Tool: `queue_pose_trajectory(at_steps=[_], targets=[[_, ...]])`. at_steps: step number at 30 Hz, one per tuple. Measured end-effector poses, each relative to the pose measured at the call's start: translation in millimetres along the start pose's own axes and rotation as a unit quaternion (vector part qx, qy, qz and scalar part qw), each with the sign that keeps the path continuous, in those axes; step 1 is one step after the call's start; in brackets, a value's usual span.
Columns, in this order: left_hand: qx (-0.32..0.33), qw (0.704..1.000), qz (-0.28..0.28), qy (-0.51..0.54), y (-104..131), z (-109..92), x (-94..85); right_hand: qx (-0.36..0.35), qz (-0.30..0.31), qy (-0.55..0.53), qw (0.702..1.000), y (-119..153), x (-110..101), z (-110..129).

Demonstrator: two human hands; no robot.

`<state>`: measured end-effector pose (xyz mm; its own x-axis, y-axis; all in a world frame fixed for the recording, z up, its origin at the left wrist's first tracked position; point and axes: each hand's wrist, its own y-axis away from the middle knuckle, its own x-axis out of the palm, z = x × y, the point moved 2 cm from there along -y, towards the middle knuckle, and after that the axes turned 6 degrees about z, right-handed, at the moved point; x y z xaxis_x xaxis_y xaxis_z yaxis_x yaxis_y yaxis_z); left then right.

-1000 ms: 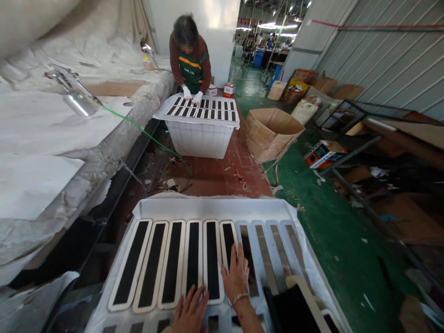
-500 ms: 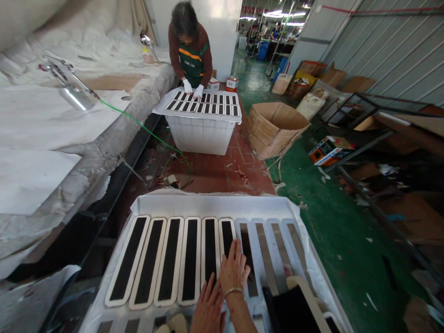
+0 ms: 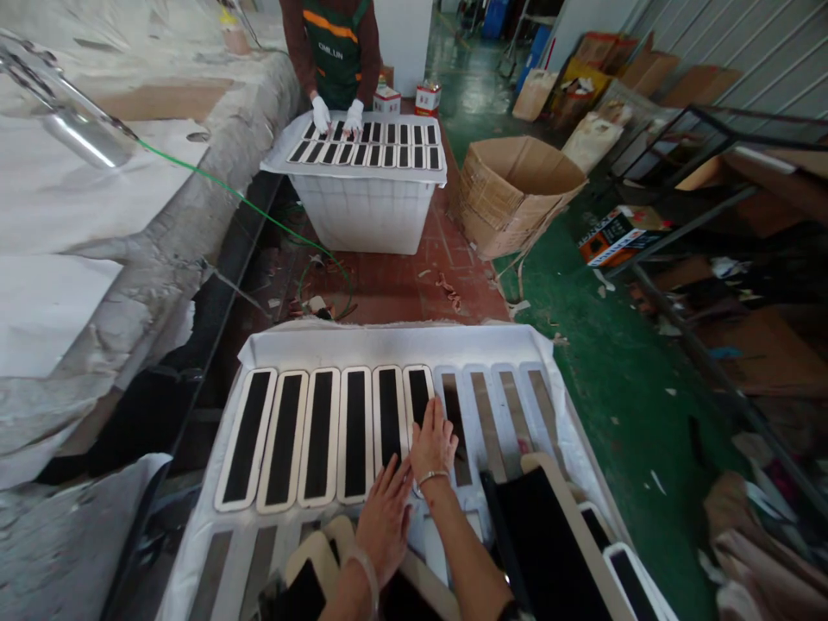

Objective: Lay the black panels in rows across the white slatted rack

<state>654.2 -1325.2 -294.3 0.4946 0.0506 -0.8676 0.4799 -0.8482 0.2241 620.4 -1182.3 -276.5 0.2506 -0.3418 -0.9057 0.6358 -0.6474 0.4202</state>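
Near row, we see panels (image 3: 355,435): black stripe down each, creamy white border all round. To their right we get frames (image 3: 467,423), pale bluish white around grey-brown bands. Sheet (image 3: 388,345) white. Far side, we spot dark green apron (image 3: 331,73), orange band, white lettering; maroon-brown sleeves (image 3: 370,60), white gloves (image 3: 354,118), far panels (image 3: 375,156) striped black and white. Left, hose (image 3: 238,197) bright green. Right, we have carton (image 3: 492,198) tan, floor (image 3: 608,362) deep green.
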Motion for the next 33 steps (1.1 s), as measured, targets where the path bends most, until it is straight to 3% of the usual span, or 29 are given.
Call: queue_pose_trajectory(at_steps=[6, 14, 33], targets=[[-0.015, 0.999, 0.019, 0.020, -4, 7, -5.2, -0.029, 0.027, 0.003, 0.999, -3, -4, -7], [-0.044, 0.999, 0.001, 0.027, -1, 3, -2.7, -0.037, 0.034, 0.001, 0.999, -8, -3, -7], [-0.097, 0.993, 0.000, 0.061, 7, 14, -16.3, -0.060, 0.009, 0.014, 0.998, -5, 6, -11]])
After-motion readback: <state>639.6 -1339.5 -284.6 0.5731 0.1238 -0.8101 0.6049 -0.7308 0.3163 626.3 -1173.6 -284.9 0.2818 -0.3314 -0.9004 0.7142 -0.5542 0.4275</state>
